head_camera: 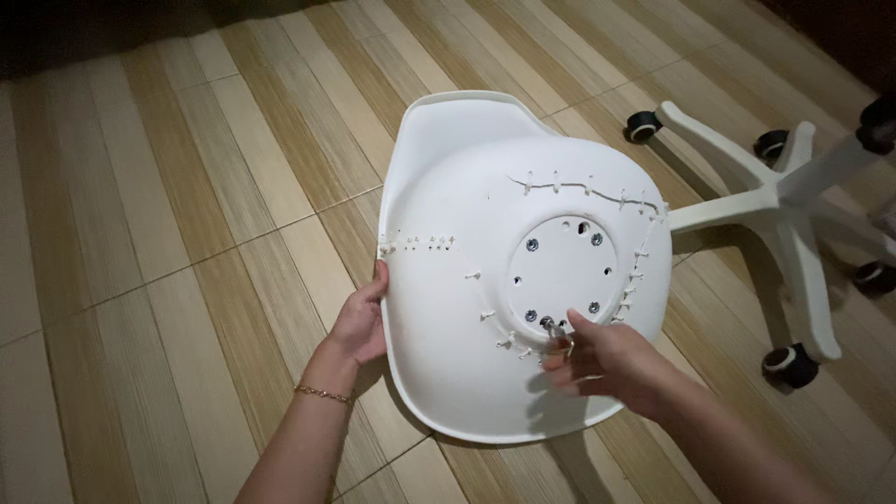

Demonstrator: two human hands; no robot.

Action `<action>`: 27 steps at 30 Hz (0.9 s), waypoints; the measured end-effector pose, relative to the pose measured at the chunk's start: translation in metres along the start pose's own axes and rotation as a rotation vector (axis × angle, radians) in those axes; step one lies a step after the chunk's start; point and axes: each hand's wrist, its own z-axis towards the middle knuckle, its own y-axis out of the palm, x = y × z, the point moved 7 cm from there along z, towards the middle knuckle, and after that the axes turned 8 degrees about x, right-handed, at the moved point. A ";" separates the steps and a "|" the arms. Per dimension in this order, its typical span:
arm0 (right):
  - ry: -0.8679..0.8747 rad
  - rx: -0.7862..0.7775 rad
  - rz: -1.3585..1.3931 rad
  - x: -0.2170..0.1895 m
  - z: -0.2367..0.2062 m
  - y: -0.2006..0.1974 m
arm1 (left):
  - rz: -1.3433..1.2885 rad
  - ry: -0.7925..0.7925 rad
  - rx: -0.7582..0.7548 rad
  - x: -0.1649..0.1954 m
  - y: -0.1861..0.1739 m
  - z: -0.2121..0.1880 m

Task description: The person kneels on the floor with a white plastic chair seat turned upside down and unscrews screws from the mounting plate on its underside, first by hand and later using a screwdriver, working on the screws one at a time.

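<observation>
A white moulded plastic seat shell (485, 280) lies upside down on the floor, its smooth curved underside facing up; the form is a rounded bucket with a flatter lip at the far end. A raised circular mounting disc (563, 269) sits at the centre of the underside; several small metal bolts (532, 245) are set around its edge, with some open holes between them. Lines of small white tie ends (579, 189) stand up from the shell around the disc, following thin cracks or seams; a short row runs near the left rim.

The left hand (359, 322) grips the left rim of the shell, thumb on the upper face, remaining fingers curled under the edge and out of view; a thin gold chain bracelet (324, 394) circles the wrist. The right hand (597, 359) rests on the shell at the near edge of the disc; its fingertips are pinched together on a small metal tool or fastener (556, 331), too small to identify.

A white five-spoke swivel base (779, 201) with black castors (791, 364) lies well apart to the right. The floor (187, 233) is tile with a striped wood-grain finish in tan and beige.
</observation>
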 end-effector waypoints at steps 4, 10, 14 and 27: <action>0.170 -0.233 0.488 0.023 0.023 0.009 | 0.034 0.024 0.017 0.002 0.002 0.000; 0.166 -0.324 0.459 0.027 0.041 0.008 | 0.032 -0.025 0.016 0.003 0.006 -0.006; -0.084 -0.009 -0.160 0.008 0.034 -0.004 | 0.128 -0.013 0.085 0.000 0.003 -0.009; -0.851 0.354 -0.798 -0.046 -0.038 0.008 | 0.106 -0.013 0.074 -0.002 0.004 -0.007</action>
